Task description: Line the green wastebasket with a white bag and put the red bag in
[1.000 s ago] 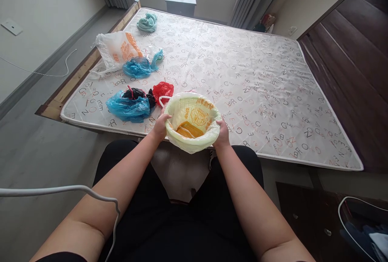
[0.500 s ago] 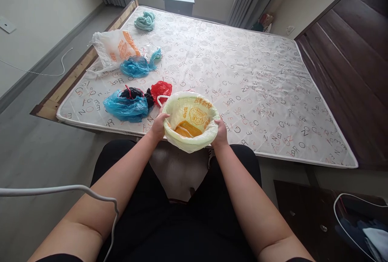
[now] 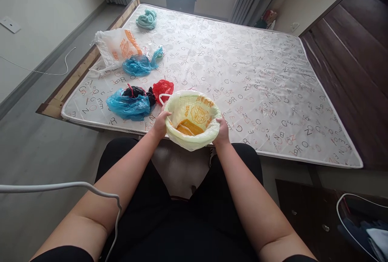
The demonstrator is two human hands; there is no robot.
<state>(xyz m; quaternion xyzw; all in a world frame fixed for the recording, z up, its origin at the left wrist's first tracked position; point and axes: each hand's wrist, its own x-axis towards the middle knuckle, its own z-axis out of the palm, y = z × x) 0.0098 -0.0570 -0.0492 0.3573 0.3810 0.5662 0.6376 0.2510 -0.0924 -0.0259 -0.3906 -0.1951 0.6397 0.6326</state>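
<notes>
Between both hands is a small wastebasket (image 3: 198,110) lined with a pale yellow-green plastic bag (image 3: 190,144) folded over its rim. Orange print shows inside the liner, and a mesh pattern shows through it. A white loop (image 3: 164,97) sticks out at the rim's upper left. My left hand (image 3: 160,125) grips the left side, thumb over the rim. On the right side, my right hand (image 3: 222,131) holds the rim the same way. The basket tilts toward me at the mattress's near edge. Just beyond it lies a crumpled red plastic bag (image 3: 163,88).
On the lettered mattress (image 3: 257,92) lie a blue bag (image 3: 129,106) with a black bag (image 3: 133,91), another blue bag (image 3: 136,66), a white bag (image 3: 113,48) and a mint-green cloth (image 3: 147,19). A white cable (image 3: 100,192) crosses above my left forearm.
My head view has shifted slightly, so the scene sits a little farther right. Both hands keep their hold on the wastebasket.
</notes>
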